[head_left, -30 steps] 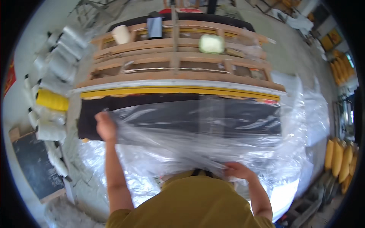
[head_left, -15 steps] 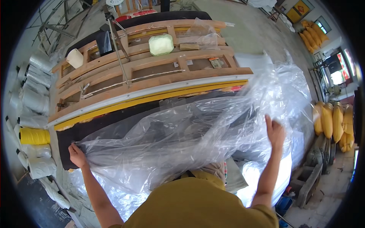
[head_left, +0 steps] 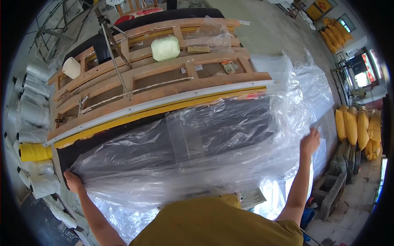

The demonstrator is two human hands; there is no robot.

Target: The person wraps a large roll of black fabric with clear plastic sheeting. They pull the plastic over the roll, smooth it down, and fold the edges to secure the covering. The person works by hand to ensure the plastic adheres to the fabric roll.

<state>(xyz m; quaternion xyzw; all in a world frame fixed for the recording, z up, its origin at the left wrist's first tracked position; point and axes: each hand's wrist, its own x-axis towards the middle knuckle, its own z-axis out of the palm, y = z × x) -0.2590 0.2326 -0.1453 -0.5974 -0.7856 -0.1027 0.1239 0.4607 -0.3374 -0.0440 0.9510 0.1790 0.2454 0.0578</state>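
Observation:
A clear plastic sheet [head_left: 180,168] stretches across in front of me, over a dark fabric-covered panel [head_left: 69,155]. Its left end is bunched in the closed fingers of my left hand [head_left: 74,181], at the panel's near left corner. At the right, my right hand [head_left: 310,142] is closed on the sheet, with loose crumpled plastic beyond it. Along the panel's far side run a yellow strip [head_left: 156,117] and a white rail [head_left: 143,105]. Dark fabric shows through the film.
Beyond the rail lies a slatted wooden frame [head_left: 164,84], bearing a tripod [head_left: 115,55], a pale green pack [head_left: 165,48] and a white jug [head_left: 71,68]. Plastic-wrapped rolls [head_left: 35,108] and a yellow roll [head_left: 35,152] line the left side. Yellow sacks [head_left: 363,127] stand at the right.
Both hands have moved apart, the left one leftward and down, the right one rightward. Between them the plastic sheet has spread flatter and tauter over the dark panel.

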